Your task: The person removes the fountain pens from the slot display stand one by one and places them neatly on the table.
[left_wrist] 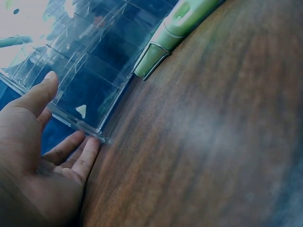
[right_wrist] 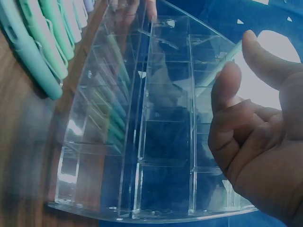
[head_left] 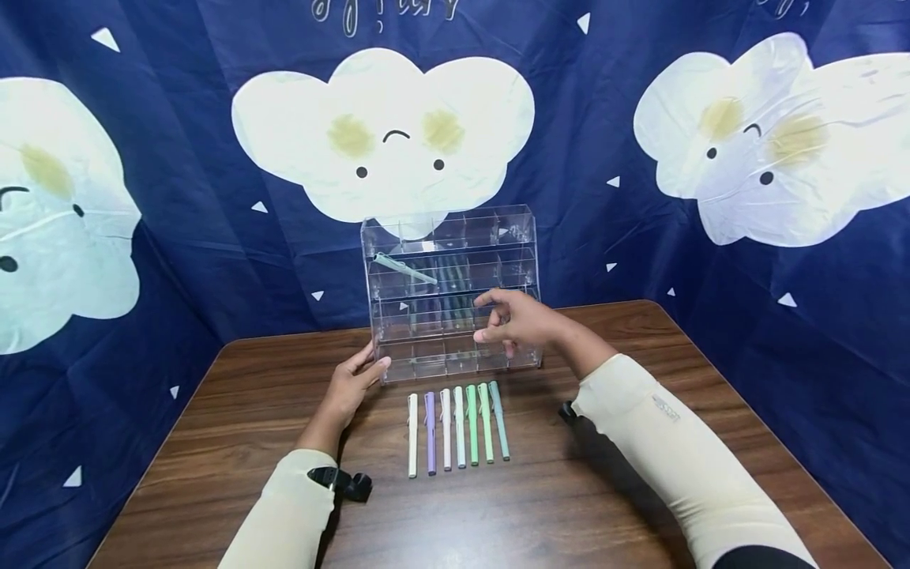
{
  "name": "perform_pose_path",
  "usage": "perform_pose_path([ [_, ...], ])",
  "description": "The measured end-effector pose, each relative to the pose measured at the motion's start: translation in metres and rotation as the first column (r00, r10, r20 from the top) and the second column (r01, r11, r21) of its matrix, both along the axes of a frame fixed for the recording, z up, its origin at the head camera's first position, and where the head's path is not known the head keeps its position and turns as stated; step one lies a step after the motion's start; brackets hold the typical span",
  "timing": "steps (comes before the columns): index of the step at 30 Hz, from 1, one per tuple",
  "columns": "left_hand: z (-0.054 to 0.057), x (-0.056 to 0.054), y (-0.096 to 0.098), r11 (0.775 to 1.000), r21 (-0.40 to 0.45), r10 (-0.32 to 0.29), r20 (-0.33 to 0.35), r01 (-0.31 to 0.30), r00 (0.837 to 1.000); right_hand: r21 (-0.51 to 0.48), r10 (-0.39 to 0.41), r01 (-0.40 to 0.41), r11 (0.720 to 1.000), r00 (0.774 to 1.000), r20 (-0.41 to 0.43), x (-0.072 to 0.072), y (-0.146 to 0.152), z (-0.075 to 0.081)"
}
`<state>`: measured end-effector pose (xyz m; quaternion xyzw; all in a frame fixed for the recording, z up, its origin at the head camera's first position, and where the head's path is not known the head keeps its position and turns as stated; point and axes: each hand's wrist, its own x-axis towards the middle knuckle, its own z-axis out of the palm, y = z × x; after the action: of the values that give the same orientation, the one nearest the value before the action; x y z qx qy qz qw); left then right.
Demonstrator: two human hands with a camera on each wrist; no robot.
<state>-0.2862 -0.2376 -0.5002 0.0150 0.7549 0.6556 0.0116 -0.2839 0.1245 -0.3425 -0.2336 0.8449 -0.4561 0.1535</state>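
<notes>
A clear acrylic tiered rack (head_left: 455, 348) with small compartments stands upright on the table. My left hand (head_left: 350, 387) holds its lower left corner, thumb in front and other fingers around the side. In the left wrist view, the fingertips touch the bottom corner of the rack. A pale teal pen (head_left: 404, 269) lies slanted across compartments on an upper tier at the left. In front of the rack's right half is my right hand (head_left: 522, 320), holding nothing. Its index finger and thumb stand apart, while the other fingers are bent, as the right wrist view shows.
A row of several capped pens lies before the rack, from a cream pen (head_left: 413, 435) and a purple pen (head_left: 430, 435) to green pens (head_left: 472, 427) and a teal pen (head_left: 500, 419). The wooden table (head_left: 569, 506) meets a blue cloth backdrop (head_left: 298, 261) with clouds.
</notes>
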Motion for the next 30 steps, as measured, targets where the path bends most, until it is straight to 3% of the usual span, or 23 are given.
perform_pose_path([
  [7, 0.001, 0.001, -0.001, 1.0, 0.006, 0.002, -0.001, -0.002, 1.0, -0.034, -0.07, 0.068, 0.997, 0.996, -0.05, -0.015, -0.014, 0.014],
  [17, 0.0, 0.002, -0.001, 1.0, -0.008, -0.02, -0.007, 0.02, 1.0, -0.118, -0.17, 0.152, 0.981, 0.971, -0.169, -0.035, -0.039, 0.023],
  [25, 0.002, 0.002, 0.0, 1.0, -0.004, -0.012, -0.007, 0.012, 1.0, -0.142, -0.206, 0.18, 0.973, 0.958, -0.198, -0.044, -0.067, 0.034],
  [30, 0.002, 0.001, 0.0, 1.0, 0.001, -0.008, -0.01, 0.008, 1.0, -0.185, -0.237, 0.203, 0.961, 0.954, -0.183, -0.049, -0.085, 0.031],
])
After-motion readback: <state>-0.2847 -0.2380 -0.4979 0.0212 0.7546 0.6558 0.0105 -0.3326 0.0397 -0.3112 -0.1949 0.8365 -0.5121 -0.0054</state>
